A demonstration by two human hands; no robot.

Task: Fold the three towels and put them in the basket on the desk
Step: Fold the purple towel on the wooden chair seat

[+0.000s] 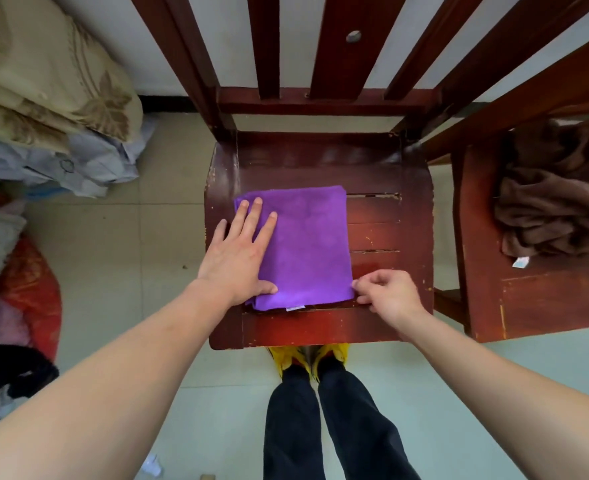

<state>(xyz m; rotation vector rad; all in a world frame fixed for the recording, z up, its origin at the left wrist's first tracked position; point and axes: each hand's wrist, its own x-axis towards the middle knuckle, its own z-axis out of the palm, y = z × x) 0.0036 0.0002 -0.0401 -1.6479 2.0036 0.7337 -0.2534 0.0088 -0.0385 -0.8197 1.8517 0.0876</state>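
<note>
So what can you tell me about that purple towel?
The purple towel is bright violet and looks soft and fuzzy, like microfibre. It is folded into a neat, flat rectangle with layered edges showing along its near side, where a small white tag peeks out. It lies on the dark red wooden chair seat, toward its left side. The left hand presses flat on its left part, and the right hand pinches its near right corner.

A folded towel [307,244] lies on the seat of a chair [320,327], the left hand [241,251] flat on its left part and the right hand [390,296] at its near right corner, while a crumpled towel [552,202] lies on a second chair [545,306] to the right.
</note>
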